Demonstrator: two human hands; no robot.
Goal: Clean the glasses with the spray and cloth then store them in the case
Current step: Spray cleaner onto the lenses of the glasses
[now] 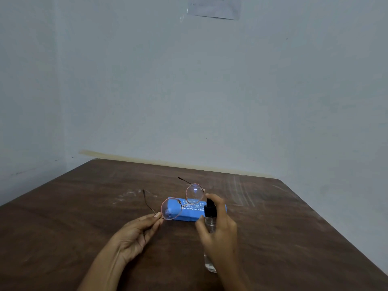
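Note:
Round glasses (194, 194) with a thin copper frame hang above the table, arms unfolded and pointing away from me. My left hand (136, 234) pinches the rim of the nearer lens between thumb and fingertips. My right hand (218, 227) grips a clear spray bottle (210, 224) with a black pump top, index finger resting on the pump, nozzle turned toward the lenses. A shut blue glasses case (189, 214) with white lettering lies on the table behind the glasses. I see no cloth.
The brown wooden table (84, 206) has scuff marks and stands in a corner against pale walls. A sheet of paper (214, 7) is taped high on the far wall.

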